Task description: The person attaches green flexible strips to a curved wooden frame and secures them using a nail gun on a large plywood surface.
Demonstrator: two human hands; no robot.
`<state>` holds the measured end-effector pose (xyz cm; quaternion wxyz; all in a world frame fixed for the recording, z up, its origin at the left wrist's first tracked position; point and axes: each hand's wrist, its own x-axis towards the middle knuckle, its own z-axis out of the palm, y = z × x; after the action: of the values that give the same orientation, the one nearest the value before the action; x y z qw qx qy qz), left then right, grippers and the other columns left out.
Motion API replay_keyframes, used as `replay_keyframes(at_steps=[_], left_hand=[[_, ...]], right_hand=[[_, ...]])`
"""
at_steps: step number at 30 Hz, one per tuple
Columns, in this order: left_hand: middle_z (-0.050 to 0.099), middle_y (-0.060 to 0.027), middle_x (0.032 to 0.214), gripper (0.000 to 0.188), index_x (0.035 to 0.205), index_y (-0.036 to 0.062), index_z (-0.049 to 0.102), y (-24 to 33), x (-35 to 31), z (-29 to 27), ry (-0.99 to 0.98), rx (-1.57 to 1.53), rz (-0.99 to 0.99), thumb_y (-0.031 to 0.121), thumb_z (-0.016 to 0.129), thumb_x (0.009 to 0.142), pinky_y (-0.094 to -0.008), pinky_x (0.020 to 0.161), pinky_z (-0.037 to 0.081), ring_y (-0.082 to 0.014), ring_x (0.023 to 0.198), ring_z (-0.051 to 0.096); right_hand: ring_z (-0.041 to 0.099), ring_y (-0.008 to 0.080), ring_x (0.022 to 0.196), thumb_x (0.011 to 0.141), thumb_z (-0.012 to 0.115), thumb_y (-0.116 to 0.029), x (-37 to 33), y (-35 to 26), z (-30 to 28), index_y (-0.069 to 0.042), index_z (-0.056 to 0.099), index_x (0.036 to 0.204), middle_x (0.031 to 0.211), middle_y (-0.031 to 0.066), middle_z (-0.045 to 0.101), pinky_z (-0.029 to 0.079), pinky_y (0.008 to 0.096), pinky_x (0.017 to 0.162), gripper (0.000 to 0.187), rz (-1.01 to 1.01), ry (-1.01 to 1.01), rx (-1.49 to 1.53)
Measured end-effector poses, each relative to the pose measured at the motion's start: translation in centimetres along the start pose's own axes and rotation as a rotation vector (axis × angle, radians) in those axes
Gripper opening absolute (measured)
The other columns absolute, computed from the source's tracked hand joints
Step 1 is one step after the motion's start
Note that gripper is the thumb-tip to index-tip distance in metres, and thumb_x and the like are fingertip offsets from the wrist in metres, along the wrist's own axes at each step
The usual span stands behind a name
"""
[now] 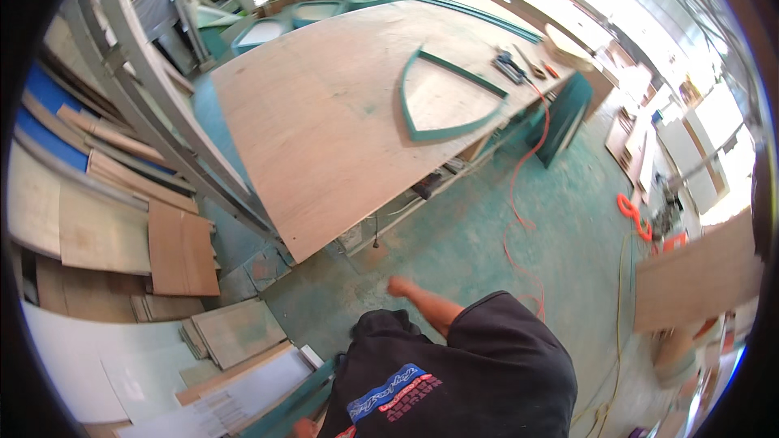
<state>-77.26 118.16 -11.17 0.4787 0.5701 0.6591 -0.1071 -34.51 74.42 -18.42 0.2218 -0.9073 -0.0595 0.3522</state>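
My two hands are well apart, both on the near side of the big plywood-topped table (324,113), and neither one touches it. My right hand (398,285) is out in front of my black shirt (495,365), over the green-stained floor (454,231) just short of the table's near edge; its fingers look curled, but it is too small and blurred for me to tell whether it grips anything. My left hand (305,428) is further back from the table (only a bit of it peeks in at the bottom), beside a long green strip (302,402), and I cannot tell whether it is clamped on that. The strip lies nearer to me than the table does, below its left corner. On the table, toward its right side, rests a green shield-shaped frame (438,133), and beyond it, near the right edge, sits a power tool (510,67) whose red hose (545,122) drops off the table. Left of the table stand metal posts (146,105) and a brown board (180,247).
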Motion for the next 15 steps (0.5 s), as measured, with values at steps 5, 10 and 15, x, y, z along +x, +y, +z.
replay_keyframes(at_steps=[5,10,15], left_hand=[[0.046,-0.0065,0.054,0.026,0.068,0.0102,0.043,13.3,10.5,1.2,-0.151,-0.048,0.257,0.012,0.051,0.093,-0.0348,0.032,0.034,-0.0198,0.04,0.045],[0.06,-0.0038,0.067,0.021,0.086,0.0071,0.062,20.4,8.2,12.9,-0.391,0.076,0.438,0.025,0.058,0.096,-0.0285,0.044,0.044,-0.0154,0.052,0.056],[0.072,-0.0196,0.085,0.041,0.094,-0.0006,0.071,16.3,3.5,22.0,-0.463,0.949,0.613,0.037,0.057,0.091,-0.0431,0.067,0.055,-0.0307,0.071,0.071]], right_hand=[[0.066,0.0432,0.101,0.084,0.055,-0.019,-13.7,13.6,-0.3,0.001,0.072,0.1,0.107,0.0236,0.07,0.053,0.0495,0.083,0.032,0.526,0.128,0.109],[0.071,0.0348,0.09,0.083,0.055,-0.016,-22.5,17.2,2.3,0.001,0.073,0.103,0.103,0.0211,0.072,0.057,0.0426,0.078,0.031,0.573,-0.168,0.129],[0.071,0.0242,0.069,0.091,0.061,-0.025,-25.6,14.5,5.3,-0.003,0.072,0.111,0.086,0.0139,0.074,0.056,0.0385,0.063,0.032,0.369,0.153,0.541]])
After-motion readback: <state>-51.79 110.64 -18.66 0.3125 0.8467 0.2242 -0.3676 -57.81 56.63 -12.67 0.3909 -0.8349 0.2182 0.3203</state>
